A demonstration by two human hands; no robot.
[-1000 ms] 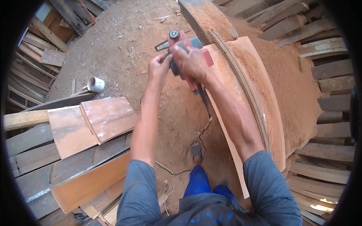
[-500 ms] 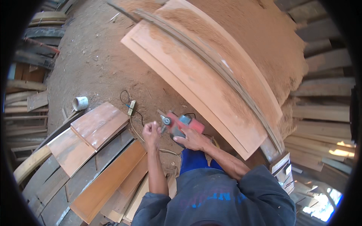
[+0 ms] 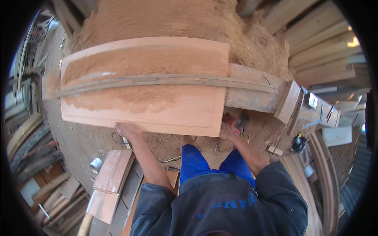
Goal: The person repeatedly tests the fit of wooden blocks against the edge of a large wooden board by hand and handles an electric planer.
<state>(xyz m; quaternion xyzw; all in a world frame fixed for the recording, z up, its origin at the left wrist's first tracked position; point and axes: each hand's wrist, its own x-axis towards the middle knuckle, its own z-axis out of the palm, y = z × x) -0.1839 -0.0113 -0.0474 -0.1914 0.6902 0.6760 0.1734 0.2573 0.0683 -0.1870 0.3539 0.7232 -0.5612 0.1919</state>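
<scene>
A broad reddish wooden panel (image 3: 173, 128), strewn with sawdust, lies across a bench in front of me. My left hand (image 3: 129, 129) is at its near edge, fingers curled over the rim and blurred. Close to the panel's near right corner is my right hand (image 3: 229, 133); its fingers are smeared and partly lost against the background. A red power tool (image 3: 231, 121) shows just beyond that hand, below the bench. Whether the hand touches the tool or the panel corner is unclear. A long thin batten (image 3: 169, 80) runs lengthwise over the panel.
Bare bench planks (image 3: 252, 88) extend right of the panel. Finished boards (image 3: 112, 173) are stacked at my left, beside a white cup (image 3: 95, 165). A socket strip (image 3: 126, 142) with a cable lies on the floor. Timber (image 3: 323, 47) leans at the far right.
My view has turned. The panel sits farther left along the bench. My right hand has moved from the power tool's top to the panel corner; my left has reached the panel edge.
</scene>
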